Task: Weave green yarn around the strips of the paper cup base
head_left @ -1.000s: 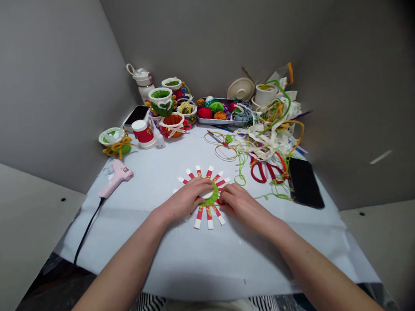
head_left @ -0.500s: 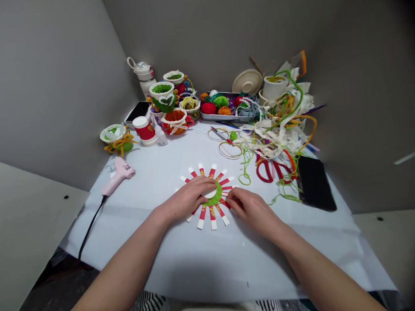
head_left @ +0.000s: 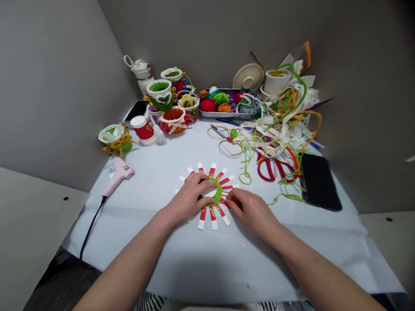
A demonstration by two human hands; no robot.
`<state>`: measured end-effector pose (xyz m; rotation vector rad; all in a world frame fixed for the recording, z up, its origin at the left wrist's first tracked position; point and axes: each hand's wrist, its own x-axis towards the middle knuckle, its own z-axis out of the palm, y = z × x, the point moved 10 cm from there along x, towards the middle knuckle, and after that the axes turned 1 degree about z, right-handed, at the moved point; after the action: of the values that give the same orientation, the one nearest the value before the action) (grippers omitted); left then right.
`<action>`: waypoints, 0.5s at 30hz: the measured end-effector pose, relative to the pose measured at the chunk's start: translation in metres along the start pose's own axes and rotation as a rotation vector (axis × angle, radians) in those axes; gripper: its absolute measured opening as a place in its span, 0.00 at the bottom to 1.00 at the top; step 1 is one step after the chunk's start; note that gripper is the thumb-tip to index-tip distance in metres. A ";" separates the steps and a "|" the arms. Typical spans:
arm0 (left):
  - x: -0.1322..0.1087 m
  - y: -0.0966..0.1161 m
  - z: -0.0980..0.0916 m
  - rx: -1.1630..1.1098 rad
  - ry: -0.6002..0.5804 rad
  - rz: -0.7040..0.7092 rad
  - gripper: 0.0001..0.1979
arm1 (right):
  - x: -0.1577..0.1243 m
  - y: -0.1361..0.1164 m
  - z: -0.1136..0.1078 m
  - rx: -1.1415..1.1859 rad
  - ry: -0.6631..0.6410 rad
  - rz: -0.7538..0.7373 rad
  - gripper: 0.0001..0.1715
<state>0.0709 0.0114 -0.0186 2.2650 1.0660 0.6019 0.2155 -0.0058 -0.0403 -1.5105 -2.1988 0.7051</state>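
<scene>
A paper cup cut into red-and-white strips (head_left: 213,218) lies splayed flat like a sun on the table, a ring of green yarn (head_left: 218,191) woven around its white round base. My left hand (head_left: 190,197) rests over its left side, holding it down with the thumb and fingers arched across the ring. At the right edge, my right hand (head_left: 249,208) is closed in a pinch, its fingertips at the end of one red strip. Whether yarn is also between those fingertips, I cannot tell.
A pink glue gun (head_left: 117,175) with a black cord lies at left. Behind stand several yarn-covered cups (head_left: 173,120), a red-and-white paper cup (head_left: 143,131) and a tray of yarn balls (head_left: 226,113). At right are red-handled scissors (head_left: 266,171), tangled lace and yarn (head_left: 278,129), and a phone (head_left: 320,181).
The view has shifted very slightly. My left fingers are a little more spread over the ring; my right hand stays pinched at the same strip.
</scene>
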 end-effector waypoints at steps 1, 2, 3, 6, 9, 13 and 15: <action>0.001 0.002 -0.001 0.016 0.003 0.018 0.17 | -0.001 -0.002 -0.002 0.017 0.016 -0.019 0.08; 0.001 0.004 -0.003 0.029 0.005 0.040 0.17 | -0.001 -0.004 -0.005 0.038 0.037 -0.045 0.08; 0.001 0.006 -0.004 0.040 0.005 0.064 0.17 | -0.003 -0.007 -0.009 0.061 0.061 -0.076 0.08; 0.001 0.007 -0.007 0.071 -0.018 0.109 0.21 | -0.007 -0.017 -0.017 0.106 0.111 -0.179 0.08; 0.000 0.000 -0.005 0.077 -0.050 0.096 0.22 | -0.014 -0.028 -0.015 0.073 0.087 -0.278 0.09; -0.001 -0.009 -0.001 0.071 -0.066 0.083 0.20 | -0.027 -0.040 -0.004 -0.042 0.048 -0.366 0.12; -0.001 -0.011 -0.001 0.062 -0.065 0.082 0.20 | -0.036 -0.044 0.001 -0.087 0.050 -0.382 0.13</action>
<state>0.0634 0.0164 -0.0254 2.3752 0.9765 0.5306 0.1949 -0.0527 -0.0154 -1.0807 -2.4074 0.4478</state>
